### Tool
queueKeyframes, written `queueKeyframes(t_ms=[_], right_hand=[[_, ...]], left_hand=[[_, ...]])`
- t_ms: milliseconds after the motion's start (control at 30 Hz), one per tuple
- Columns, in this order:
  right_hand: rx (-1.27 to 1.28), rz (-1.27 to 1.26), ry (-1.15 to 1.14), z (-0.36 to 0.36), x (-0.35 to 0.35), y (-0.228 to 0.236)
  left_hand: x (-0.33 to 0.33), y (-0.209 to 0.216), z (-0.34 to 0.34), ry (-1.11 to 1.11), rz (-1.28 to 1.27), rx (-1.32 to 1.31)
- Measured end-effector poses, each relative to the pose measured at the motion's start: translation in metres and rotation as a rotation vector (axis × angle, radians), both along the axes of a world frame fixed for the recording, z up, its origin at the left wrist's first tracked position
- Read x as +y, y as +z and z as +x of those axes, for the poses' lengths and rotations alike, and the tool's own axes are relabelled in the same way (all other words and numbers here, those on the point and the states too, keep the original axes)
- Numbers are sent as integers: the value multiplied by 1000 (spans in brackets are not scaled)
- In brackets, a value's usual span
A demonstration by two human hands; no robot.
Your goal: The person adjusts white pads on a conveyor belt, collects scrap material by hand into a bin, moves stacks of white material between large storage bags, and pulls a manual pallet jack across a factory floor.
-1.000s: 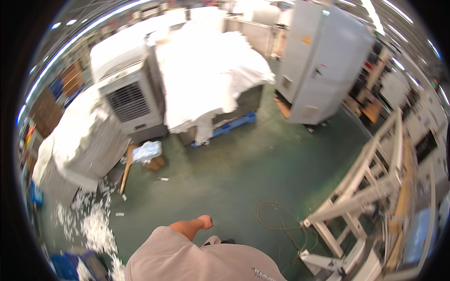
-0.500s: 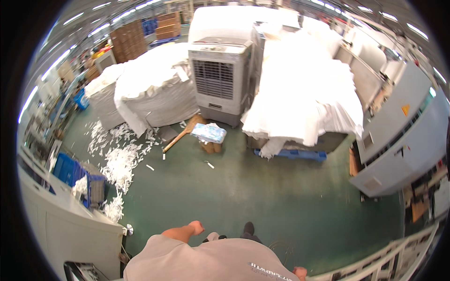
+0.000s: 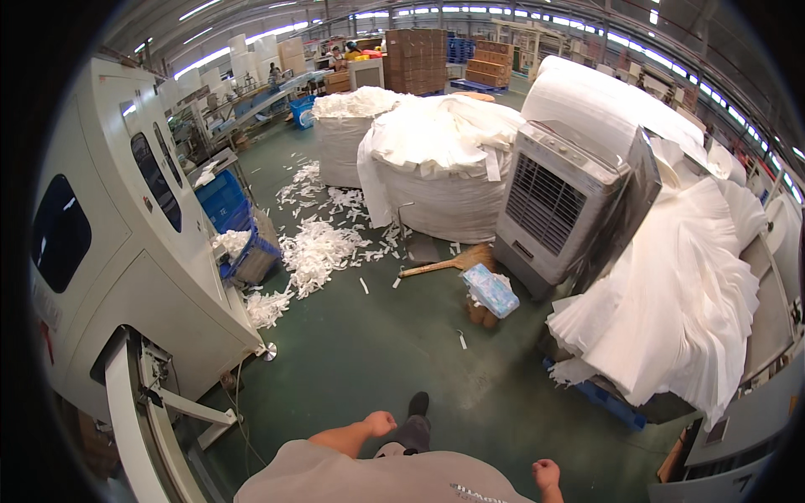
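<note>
My left hand hangs low in front of my body with its fingers curled in, and nothing shows in it. On the other side, my right hand is also loosely closed at the end of the bent forearm, with no object visible. Neither hand touches anything. Ahead on the green floor, a blue patterned package rests on a small brown stool-like object. Beside it lies a broom with a wooden handle.
A grey air cooler stands ahead, between a heap of white sheet material and a larger white stack on a blue pallet. White scraps litter the floor near a blue crate. A large machine borders my left.
My view has turned left, so the cooler and stacks sit further right and the machine shows more. One foot is forward. My right hand has come further into view.
</note>
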State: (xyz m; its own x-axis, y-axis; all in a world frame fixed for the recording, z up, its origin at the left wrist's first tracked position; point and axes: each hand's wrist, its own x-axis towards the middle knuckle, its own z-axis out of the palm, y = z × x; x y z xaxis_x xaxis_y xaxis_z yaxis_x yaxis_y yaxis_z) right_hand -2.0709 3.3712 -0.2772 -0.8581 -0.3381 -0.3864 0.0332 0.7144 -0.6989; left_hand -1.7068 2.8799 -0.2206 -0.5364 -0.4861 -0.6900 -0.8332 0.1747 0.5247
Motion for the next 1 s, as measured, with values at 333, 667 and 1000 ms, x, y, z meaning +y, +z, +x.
queueKeyframes(t_ms=[333,667,1000], right_hand=[[-314,386,422,7,-122,-23],[-466,146,312,-95,-307,-13],[-237,391,695,-187,-562,34]], left_hand=[[-118,-51,65,-53,13,-309],[-295,20,-63,176,-122,21],[-337,-40,-81,311,0,-69]])
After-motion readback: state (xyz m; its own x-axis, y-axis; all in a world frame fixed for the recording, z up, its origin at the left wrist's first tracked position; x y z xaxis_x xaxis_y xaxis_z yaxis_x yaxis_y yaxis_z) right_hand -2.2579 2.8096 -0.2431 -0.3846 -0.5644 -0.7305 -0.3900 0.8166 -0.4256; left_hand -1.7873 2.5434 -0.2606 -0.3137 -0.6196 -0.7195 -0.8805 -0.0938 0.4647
